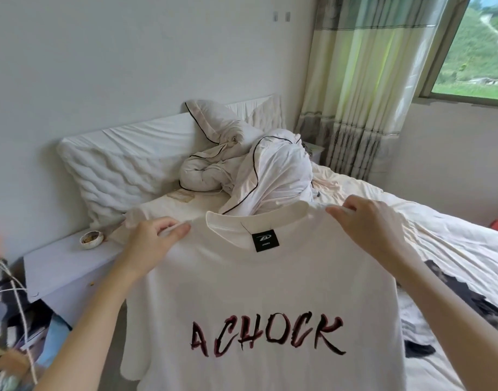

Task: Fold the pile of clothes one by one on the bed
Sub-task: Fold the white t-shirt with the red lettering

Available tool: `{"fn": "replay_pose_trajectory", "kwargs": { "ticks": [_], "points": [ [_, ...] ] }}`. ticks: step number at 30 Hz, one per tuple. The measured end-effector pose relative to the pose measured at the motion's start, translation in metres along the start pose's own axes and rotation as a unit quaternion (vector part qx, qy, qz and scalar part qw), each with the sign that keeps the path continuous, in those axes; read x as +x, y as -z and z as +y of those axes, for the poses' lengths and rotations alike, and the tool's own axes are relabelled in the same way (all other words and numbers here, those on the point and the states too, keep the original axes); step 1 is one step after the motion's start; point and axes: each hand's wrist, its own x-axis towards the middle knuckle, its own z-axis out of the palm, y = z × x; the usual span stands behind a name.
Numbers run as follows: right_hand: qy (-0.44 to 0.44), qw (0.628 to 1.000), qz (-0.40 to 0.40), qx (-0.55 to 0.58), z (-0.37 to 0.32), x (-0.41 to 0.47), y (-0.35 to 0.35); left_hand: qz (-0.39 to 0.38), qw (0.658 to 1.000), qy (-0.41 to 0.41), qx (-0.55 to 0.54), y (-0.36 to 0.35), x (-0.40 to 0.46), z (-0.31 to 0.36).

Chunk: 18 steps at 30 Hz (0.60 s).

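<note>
With the left hand [152, 238] and right hand [366, 221] each pinching 1 shoulder of the white T-shirt [259, 292], she should lay it flat on the bed [453, 249], seams level.

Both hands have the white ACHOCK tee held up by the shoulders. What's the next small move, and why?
Probably lower the white T-shirt flat onto the bed, print side down. The left hand and right hand each pinch a shoulder, so it hangs spread and unfolded in the air, and it seems to need a flat surface before any fold.
</note>
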Motion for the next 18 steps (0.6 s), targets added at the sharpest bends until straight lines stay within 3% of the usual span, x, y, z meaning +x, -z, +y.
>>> {"fn": "replay_pose_trajectory", "kwargs": {
  "ticks": [5, 9, 18],
  "points": [
    [-0.021, 0.997, -0.067, -0.014, 0.024, 0.072, -0.108, -0.073, 0.993, 0.055, 0.069, -0.053, 0.103, -0.066],
    [-0.046, 0.991, -0.124, -0.013, 0.049, 0.138, -0.230, -0.082, 0.984, 0.090, 0.131, -0.122, 0.198, -0.147],
    [-0.053, 0.983, -0.161, -0.071, 0.143, 0.171, -0.501, -0.067, 0.952, 0.050, 0.295, -0.293, 0.317, -0.337]
  ]
}}
